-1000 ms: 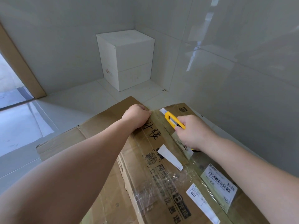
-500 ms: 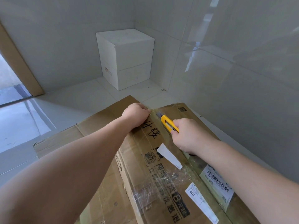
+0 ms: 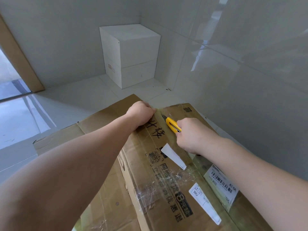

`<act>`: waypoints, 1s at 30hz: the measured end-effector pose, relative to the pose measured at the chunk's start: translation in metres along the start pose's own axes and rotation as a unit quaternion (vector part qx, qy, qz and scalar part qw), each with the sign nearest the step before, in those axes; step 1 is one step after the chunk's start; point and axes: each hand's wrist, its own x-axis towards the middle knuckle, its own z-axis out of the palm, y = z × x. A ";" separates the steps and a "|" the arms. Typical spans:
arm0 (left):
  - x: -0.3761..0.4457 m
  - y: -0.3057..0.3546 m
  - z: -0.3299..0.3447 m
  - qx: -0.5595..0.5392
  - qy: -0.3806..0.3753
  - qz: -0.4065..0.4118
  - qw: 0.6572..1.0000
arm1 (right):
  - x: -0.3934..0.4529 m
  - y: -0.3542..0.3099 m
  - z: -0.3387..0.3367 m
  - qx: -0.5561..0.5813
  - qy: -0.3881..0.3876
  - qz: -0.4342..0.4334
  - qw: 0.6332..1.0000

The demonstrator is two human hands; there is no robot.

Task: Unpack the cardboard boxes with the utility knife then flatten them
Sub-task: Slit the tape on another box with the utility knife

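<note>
A large brown cardboard box (image 3: 103, 189) fills the lower half of the view, its top sealed with clear tape and carrying printed characters and shipping labels. My left hand (image 3: 140, 112) is closed on the far edge of the top, beside the taped middle seam. My right hand (image 3: 191, 136) grips a yellow utility knife (image 3: 172, 125). The knife's blade tip rests on the tape seam just right of my left hand.
A white box (image 3: 131, 54) stands in the far corner against grey tiled walls. A wooden door frame (image 3: 18, 59) rises at the left with a bright opening beside it. Glossy tiled floor (image 3: 66, 100) lies beyond the cardboard box.
My right hand has drawn the knife back toward me along the seam and lowered its tip onto the tape. My left hand has stayed on the far edge.
</note>
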 end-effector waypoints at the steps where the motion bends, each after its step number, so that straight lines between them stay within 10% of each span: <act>1: 0.000 0.000 -0.001 -0.008 0.000 -0.003 1.000 | 0.002 -0.003 0.001 -0.002 -0.001 0.000 1.000; 30: -0.002 0.008 0.004 0.014 0.030 0.004 0.999 | -0.059 0.037 0.017 -0.035 -0.030 -0.018 0.999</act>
